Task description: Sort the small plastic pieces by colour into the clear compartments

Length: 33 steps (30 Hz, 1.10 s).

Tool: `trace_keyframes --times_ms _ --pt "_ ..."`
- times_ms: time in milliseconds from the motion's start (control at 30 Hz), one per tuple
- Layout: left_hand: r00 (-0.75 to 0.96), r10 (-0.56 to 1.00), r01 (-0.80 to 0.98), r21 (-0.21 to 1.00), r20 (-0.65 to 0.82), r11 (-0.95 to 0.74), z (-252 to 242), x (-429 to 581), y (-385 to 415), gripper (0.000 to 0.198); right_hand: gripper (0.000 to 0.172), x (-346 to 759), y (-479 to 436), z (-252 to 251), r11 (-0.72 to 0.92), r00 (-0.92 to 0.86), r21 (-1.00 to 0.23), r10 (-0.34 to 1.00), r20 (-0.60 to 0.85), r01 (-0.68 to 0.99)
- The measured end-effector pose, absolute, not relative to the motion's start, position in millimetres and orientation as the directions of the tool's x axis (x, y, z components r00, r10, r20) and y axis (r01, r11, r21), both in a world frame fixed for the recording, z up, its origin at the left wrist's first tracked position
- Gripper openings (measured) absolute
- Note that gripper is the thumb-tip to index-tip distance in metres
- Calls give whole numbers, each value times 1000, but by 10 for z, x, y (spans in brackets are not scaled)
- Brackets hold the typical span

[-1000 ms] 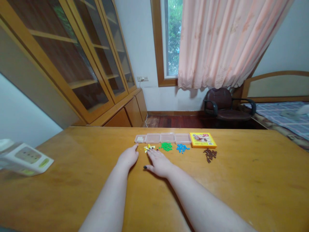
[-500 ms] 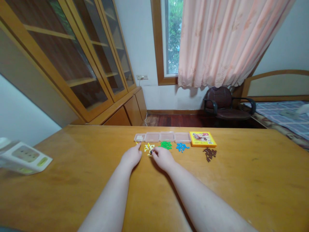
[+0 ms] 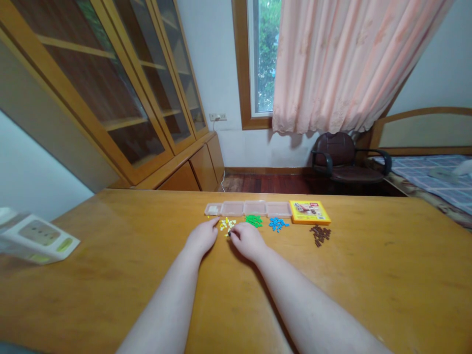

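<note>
My right hand point(image 3: 249, 240) is pinched over a small black piece point(image 3: 229, 234), probably a building brick, at the near edge of a pile of white and yellow pieces point(image 3: 226, 224). On the left of that pile rests my left hand point(image 3: 202, 237), its fingers stretched forward and seemingly holding nothing. A few yellow bits point(image 3: 208, 217) lie just beyond its fingertips. Green pieces point(image 3: 254, 221) are heaped past my right hand, with blue pieces point(image 3: 277, 224) further right. Brown pieces point(image 3: 320, 235) form another heap at the far right of the row.
Behind the piles, several clear plastic trays point(image 3: 233, 208) stand in a row; the leftmost has something whitish in it. A yellow box point(image 3: 310, 212) ends the row. On the wooden table point(image 3: 387, 280), a white container point(image 3: 40, 236) is at the left. An armchair point(image 3: 339, 157) stands beyond.
My left hand's fingers have shifted slightly right, toward the white and yellow pile. My right hand has barely moved and keeps its pinch on the black piece.
</note>
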<state>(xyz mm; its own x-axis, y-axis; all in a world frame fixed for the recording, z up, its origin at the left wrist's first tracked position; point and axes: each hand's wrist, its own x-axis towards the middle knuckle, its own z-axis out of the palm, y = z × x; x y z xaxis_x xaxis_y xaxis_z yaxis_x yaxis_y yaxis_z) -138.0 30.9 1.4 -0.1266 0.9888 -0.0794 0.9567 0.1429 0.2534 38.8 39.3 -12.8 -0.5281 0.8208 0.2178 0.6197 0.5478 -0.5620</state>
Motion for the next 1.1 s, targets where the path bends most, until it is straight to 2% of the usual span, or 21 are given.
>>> trace_keyframes --times_ms 167,300,467,633,733,900,1000,1100 --pt "-73 992 969 227 -107 96 15 -1354 291 50 20 390 378 -146 639 -604 -566 744 285 521" --pt "-86 983 977 181 -165 116 1 -1358 289 53 21 390 386 -147 624 -590 -560 760 272 545" --pt "-197 956 972 86 -219 220 57 -1347 257 58 26 388 395 -159 585 -559 -534 796 232 611" --pt "-105 966 986 103 -236 132 116 -1275 185 56 31 390 347 -136 573 -591 -400 801 91 715" --pt "-104 956 986 97 -275 135 109 -1262 177 56 33 385 321 -100 559 -576 -330 815 54 760" --pt "-189 937 975 55 -294 214 88 -1308 209 59 35 396 315 -60 516 -540 -372 841 46 772" --pt "-212 932 971 46 -293 235 111 -1303 209 60 35 415 305 -55 585 -616 -404 785 65 703" --pt "-161 949 979 77 -272 188 164 -1260 174 57 35 418 289 -50 641 -672 -376 738 62 669"
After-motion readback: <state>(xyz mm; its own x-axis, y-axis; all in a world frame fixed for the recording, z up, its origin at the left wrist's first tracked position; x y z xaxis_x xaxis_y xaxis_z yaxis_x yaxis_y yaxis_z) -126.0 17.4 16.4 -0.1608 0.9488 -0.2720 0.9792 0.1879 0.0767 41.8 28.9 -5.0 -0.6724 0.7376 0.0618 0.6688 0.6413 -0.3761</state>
